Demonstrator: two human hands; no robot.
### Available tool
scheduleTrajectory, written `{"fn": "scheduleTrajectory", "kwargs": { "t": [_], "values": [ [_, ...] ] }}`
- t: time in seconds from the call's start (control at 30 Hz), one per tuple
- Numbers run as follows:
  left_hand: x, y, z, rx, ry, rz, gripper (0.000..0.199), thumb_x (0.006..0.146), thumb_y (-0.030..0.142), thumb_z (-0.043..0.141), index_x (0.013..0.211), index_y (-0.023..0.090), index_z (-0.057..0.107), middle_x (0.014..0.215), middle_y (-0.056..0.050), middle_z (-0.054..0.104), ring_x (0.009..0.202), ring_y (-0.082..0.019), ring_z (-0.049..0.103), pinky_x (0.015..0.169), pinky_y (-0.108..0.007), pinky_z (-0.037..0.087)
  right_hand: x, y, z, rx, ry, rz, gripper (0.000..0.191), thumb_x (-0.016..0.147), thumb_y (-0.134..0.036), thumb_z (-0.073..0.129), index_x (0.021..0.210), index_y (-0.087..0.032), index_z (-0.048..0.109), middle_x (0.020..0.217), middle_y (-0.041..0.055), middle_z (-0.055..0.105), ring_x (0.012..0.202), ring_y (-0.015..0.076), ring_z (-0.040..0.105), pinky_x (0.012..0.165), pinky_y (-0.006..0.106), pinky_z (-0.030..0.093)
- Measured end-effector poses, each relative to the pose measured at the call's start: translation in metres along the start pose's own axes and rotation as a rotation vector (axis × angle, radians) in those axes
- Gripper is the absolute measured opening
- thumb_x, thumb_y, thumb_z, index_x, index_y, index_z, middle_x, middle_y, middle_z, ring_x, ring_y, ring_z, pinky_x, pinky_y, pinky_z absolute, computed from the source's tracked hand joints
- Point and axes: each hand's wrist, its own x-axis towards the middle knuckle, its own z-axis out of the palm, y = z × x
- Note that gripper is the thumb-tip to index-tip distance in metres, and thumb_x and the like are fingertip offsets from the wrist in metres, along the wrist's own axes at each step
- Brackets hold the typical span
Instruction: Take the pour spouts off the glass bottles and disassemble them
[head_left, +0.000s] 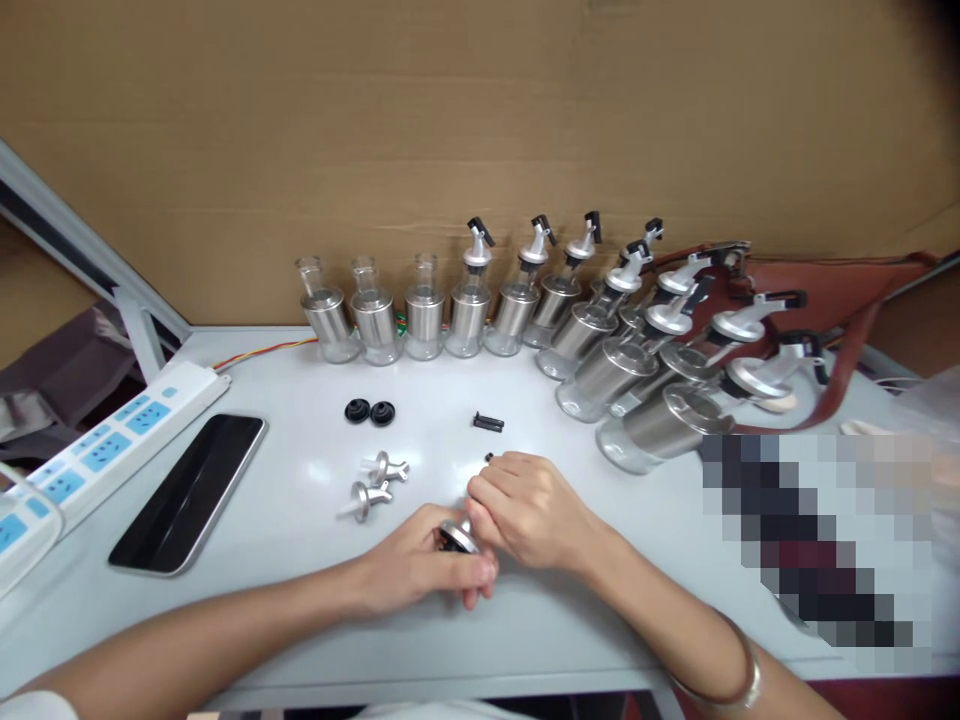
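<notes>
My left hand (pixel 412 565) is closed around a silver bottle pourer (pixel 459 536) with a black stopper underneath. Curled against the pourer's spout end, my right hand (pixel 529 510) covers most of it, so its fingertips are hidden. Two loose silver pourer spouts (pixel 367 500) with clear tubes lie on the table left of my hands. Behind them sit two black rubber stoppers (pixel 357 410) side by side. Small black lever pieces (pixel 488 423) rest beyond my right hand, and another small black bit (pixel 489 457) shows just behind its knuckles.
Three glass bottles with metal sleeves (pixel 424 315) stand without pourers at the back. Several bottles with pourers fitted (pixel 667 425) line the back and right. A phone (pixel 191 490) and a power strip (pixel 105 450) lie left. A brown bag (pixel 832 300) is behind the right-hand bottles.
</notes>
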Motion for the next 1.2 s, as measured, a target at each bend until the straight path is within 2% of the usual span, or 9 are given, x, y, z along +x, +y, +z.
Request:
{"fn": "scheduleTrajectory", "kwargs": {
  "t": [0.13, 0.3, 0.47, 0.57, 0.63, 0.7, 0.9, 1.07, 1.2],
  "values": [
    [0.0, -0.002, -0.002, -0.015, -0.038, 0.024, 0.056, 0.074, 0.068, 0.063, 0.067, 0.012, 0.061, 0.056, -0.001, 0.055, 0.053, -0.013, 0.05, 0.055, -0.025, 0.037, 0.0, -0.002, 0.004, 0.08, 0.026, 0.032, 0.049, 0.101, -0.02, 0.025, 0.056, -0.021, 0.046, 0.045, -0.0024, 0.047, 0.041, 0.0123, 0.037, 0.049, 0.027, 0.032],
    [-0.001, -0.003, 0.001, -0.011, -0.043, -0.025, 0.052, 0.065, 0.062, 0.076, 0.075, 0.016, 0.053, 0.062, 0.003, 0.053, 0.051, -0.009, 0.047, 0.051, -0.021, 0.036, 0.003, -0.004, -0.003, 0.325, 0.17, 0.291, 0.045, 0.103, -0.02, 0.024, 0.06, -0.021, 0.039, 0.046, -0.0056, 0.041, 0.038, 0.0079, 0.035, 0.044, 0.021, 0.031],
    [0.0, -0.001, 0.003, 0.014, -0.009, 0.023, 0.059, 0.064, 0.071, 0.071, 0.072, 0.015, 0.052, 0.061, 0.002, 0.051, 0.052, -0.008, 0.045, 0.05, -0.022, 0.033, 0.004, 0.008, -0.012, 0.344, 0.226, 0.466, 0.035, 0.1, -0.023, 0.033, 0.072, -0.019, 0.052, 0.062, -0.0007, 0.051, 0.055, 0.0113, 0.049, 0.056, 0.022, 0.04],
    [-0.001, -0.001, 0.004, -0.002, -0.001, 0.03, 0.054, 0.069, 0.064, 0.072, 0.078, 0.015, 0.051, 0.068, 0.001, 0.052, 0.058, -0.009, 0.047, 0.055, -0.023, 0.036, -0.001, 0.028, -0.01, 0.291, 0.185, 0.718, 0.032, 0.096, -0.029, 0.041, 0.073, -0.019, 0.06, 0.068, 0.0017, 0.054, 0.064, 0.0151, 0.053, 0.064, 0.026, 0.043],
    [-0.002, -0.003, 0.004, -0.06, 0.021, 0.047, 0.05, 0.074, 0.06, 0.07, 0.085, 0.017, 0.046, 0.075, 0.001, 0.053, 0.06, -0.009, 0.05, 0.058, -0.023, 0.038, -0.006, 0.041, -0.008, 0.262, 0.116, 0.892, 0.032, 0.093, -0.033, 0.042, 0.073, -0.019, 0.063, 0.068, 0.0016, 0.056, 0.061, 0.0152, 0.053, 0.062, 0.027, 0.043],
    [-0.003, -0.004, 0.004, -0.098, 0.035, 0.075, 0.046, 0.078, 0.054, 0.07, 0.089, 0.019, 0.042, 0.08, 0.002, 0.052, 0.063, -0.009, 0.051, 0.061, -0.024, 0.039, -0.011, 0.053, -0.005, 0.243, 0.06, 0.989, 0.031, 0.091, -0.034, 0.044, 0.074, -0.018, 0.064, 0.065, 0.0011, 0.059, 0.057, 0.0152, 0.053, 0.058, 0.027, 0.042],
    [-0.004, -0.003, 0.005, -0.057, 0.031, 0.097, 0.039, 0.084, 0.046, 0.067, 0.087, 0.02, 0.038, 0.084, 0.002, 0.05, 0.066, -0.009, 0.051, 0.066, -0.026, 0.04, -0.022, 0.066, 0.0, 0.109, -0.081, 1.058, 0.01, 0.081, -0.025, 0.059, 0.073, -0.019, 0.062, 0.065, 0.0019, 0.067, 0.06, 0.0186, 0.061, 0.061, 0.028, 0.041],
    [-0.003, -0.002, 0.007, -0.029, 0.033, 0.087, 0.042, 0.083, 0.05, 0.066, 0.085, 0.02, 0.037, 0.083, 0.001, 0.051, 0.067, -0.01, 0.05, 0.066, -0.027, 0.039, -0.027, 0.067, 0.004, -0.036, -0.206, 1.037, 0.017, 0.081, -0.025, 0.064, 0.066, -0.02, 0.06, 0.064, 0.0041, 0.065, 0.059, 0.0202, 0.058, 0.056, 0.028, 0.034],
    [-0.003, 0.001, 0.008, -0.03, 0.037, 0.068, 0.044, 0.082, 0.053, 0.066, 0.086, 0.02, 0.037, 0.082, 0.001, 0.05, 0.067, -0.01, 0.05, 0.067, -0.028, 0.039, -0.028, 0.067, 0.006, -0.03, -0.255, 0.957, 0.009, 0.084, -0.016, 0.059, 0.079, -0.018, 0.066, 0.08, 0.0074, 0.069, 0.073, 0.022, 0.062, 0.066, 0.03, 0.041]
  ]
}}
